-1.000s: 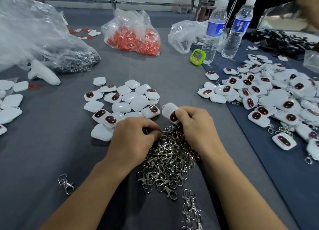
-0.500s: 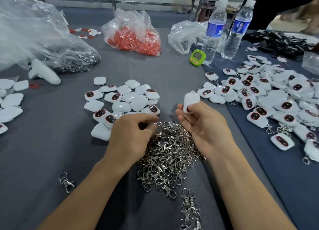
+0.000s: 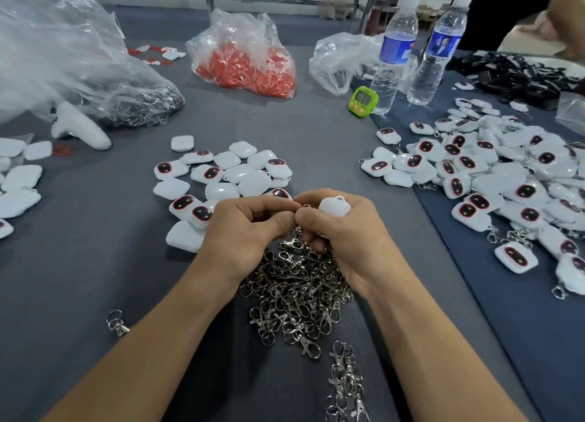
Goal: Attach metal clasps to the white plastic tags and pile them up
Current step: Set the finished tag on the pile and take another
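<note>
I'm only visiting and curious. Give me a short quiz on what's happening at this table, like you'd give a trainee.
1. True or false: the right hand holds a white tag.
2. The left hand pinches: A, a clasp; B, a bottle; C, a red bag.
3. Fill in: the small timer is coloured ___.
Key: 1 true; 2 A; 3 green.

Both hands meet above a heap of metal clasps (image 3: 294, 295): the right hand (image 3: 342, 235) grips a white plastic tag (image 3: 335, 205), and the left hand (image 3: 247, 231) pinches a clasp ring (image 3: 304, 207) beside it. Unclasped tags (image 3: 228, 174) lie just behind on the grey table (image 3: 79, 279), finished ones (image 3: 493, 174) to the right.
</note>
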A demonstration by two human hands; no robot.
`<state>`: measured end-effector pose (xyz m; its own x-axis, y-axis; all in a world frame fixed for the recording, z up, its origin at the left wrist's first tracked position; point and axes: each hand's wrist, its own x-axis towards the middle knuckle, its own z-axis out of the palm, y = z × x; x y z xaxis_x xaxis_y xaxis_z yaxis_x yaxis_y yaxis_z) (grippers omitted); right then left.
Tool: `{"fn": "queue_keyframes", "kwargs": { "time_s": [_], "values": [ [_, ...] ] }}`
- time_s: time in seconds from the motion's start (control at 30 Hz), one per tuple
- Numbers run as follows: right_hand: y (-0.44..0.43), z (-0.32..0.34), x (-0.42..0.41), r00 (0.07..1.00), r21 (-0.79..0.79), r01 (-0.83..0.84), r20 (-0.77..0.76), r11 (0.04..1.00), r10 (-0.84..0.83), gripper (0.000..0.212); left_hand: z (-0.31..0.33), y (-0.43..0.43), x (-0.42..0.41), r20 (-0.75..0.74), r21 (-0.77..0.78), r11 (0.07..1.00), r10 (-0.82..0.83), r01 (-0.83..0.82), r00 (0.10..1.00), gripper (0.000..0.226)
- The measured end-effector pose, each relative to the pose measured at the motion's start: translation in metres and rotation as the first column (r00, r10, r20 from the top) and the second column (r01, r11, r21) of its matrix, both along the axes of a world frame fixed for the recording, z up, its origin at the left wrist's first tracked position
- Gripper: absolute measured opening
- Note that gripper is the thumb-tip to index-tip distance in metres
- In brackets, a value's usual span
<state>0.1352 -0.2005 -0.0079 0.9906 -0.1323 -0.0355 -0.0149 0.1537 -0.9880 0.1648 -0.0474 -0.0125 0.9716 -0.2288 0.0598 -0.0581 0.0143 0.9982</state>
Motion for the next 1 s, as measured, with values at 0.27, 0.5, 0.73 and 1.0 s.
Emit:
{"fn": "queue_keyframes", "kwargs": {
  "time_s": [0.27, 0.5, 0.73, 1.0],
  "values": [
    [0.0012, 0.0022, -0.0002, 0.995, 0.1, 0.09, 0.022, 0.991, -0.092, 0.024, -0.0008, 0.0016, -0.0058, 0.0, 0.083, 0.995, -0.06, 0.06, 0.998, 0.024],
    [-0.0001, 0.0026, 0.0016, 0.992, 0.088, 0.127, 0.012, 0.988, -0.128, 0.03, -0.0013, 0.0026, -0.0009, 0.003, 0.106, 0.993, 0.047, -0.047, 0.999, 0.016],
    [0.0007, 0.0043, -0.0009, 0.977, -0.362, 0.209, 0.03, 0.909, -0.212, 0.012, -0.003, 0.0021, 0.0026, 0.082, 0.082, 0.986, 0.138, -0.145, 0.987, 0.018],
    [0.0083, -0.0001, -0.0032, 0.974, -0.63, 0.225, 0.169, 0.744, -0.151, 0.017, -0.0095, 0.007, -0.0039, 0.462, 0.468, 0.846, 0.011, -0.255, 0.887, 0.01]
  ]
}}
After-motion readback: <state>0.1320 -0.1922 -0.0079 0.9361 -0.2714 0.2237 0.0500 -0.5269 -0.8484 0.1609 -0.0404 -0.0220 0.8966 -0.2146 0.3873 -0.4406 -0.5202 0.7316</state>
